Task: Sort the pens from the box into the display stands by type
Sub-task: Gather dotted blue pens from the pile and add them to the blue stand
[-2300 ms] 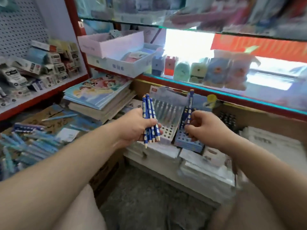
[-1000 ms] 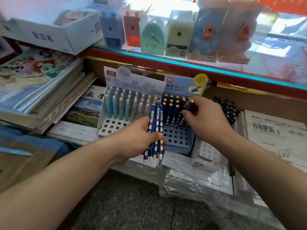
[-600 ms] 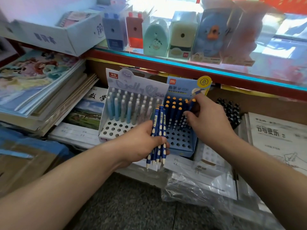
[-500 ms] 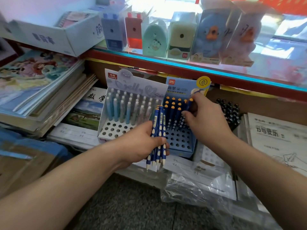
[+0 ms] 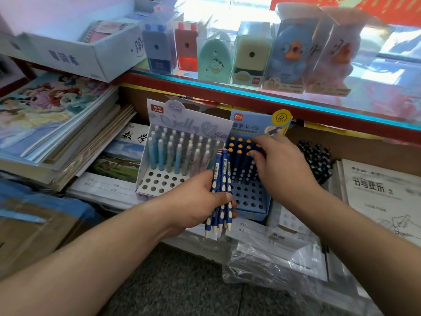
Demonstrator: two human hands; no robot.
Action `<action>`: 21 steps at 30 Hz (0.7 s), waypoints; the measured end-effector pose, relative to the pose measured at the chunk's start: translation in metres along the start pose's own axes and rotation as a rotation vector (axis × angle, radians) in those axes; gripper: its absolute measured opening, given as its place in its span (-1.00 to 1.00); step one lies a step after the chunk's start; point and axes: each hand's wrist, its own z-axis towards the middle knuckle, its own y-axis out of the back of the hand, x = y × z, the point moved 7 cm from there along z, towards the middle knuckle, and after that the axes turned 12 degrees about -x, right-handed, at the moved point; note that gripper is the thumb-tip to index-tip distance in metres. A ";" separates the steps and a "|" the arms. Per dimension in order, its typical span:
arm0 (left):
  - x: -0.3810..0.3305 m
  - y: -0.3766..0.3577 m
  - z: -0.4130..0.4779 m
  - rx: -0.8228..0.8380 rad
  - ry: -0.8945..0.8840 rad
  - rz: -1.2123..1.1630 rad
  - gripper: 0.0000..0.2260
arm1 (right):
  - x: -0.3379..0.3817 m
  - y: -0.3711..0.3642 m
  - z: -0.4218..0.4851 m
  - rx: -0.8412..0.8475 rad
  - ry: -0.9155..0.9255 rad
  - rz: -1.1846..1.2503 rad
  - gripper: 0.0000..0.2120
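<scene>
My left hand (image 5: 193, 201) grips a bundle of dark blue pens (image 5: 222, 179) with white dots and orange tops, tips pointing down, in front of the two stands. My right hand (image 5: 282, 169) reaches over the blue display stand (image 5: 250, 201), and its fingertips pinch a blue pen (image 5: 249, 166) standing in the back right rows among several like it. To the left, the white display stand (image 5: 157, 182) holds rows of pastel pens (image 5: 173, 153), with its front holes bare.
Stacked notebooks (image 5: 57, 124) lie at the left. Black pens (image 5: 316, 160) stand right of the blue stand, next to white workbooks (image 5: 376, 190). Boxed sharpeners (image 5: 250, 55) line the glass shelf above. Plastic-wrapped packs (image 5: 273, 258) lie below the stands.
My right hand has lowered the blue pen into the back right rows of the blue stand and still stays on it. My left hand keeps the bundle almost still.
</scene>
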 end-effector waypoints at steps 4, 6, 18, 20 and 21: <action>0.001 -0.001 -0.001 0.007 -0.008 -0.011 -0.82 | 0.000 0.007 0.003 -0.032 -0.062 0.104 -0.71; 0.002 -0.002 -0.002 0.017 -0.020 -0.006 -0.84 | -0.002 0.008 0.004 -0.044 -0.060 0.124 -0.81; 0.004 -0.004 -0.003 0.023 0.009 -0.026 -0.81 | -0.014 0.014 0.012 -0.058 -0.098 0.085 -0.88; 0.004 -0.004 -0.002 0.025 0.005 -0.028 -0.81 | -0.013 0.012 0.010 -0.038 -0.095 0.093 -0.86; 0.004 -0.004 -0.002 0.028 0.003 -0.030 -0.81 | -0.012 0.011 0.009 -0.034 -0.079 0.089 -0.87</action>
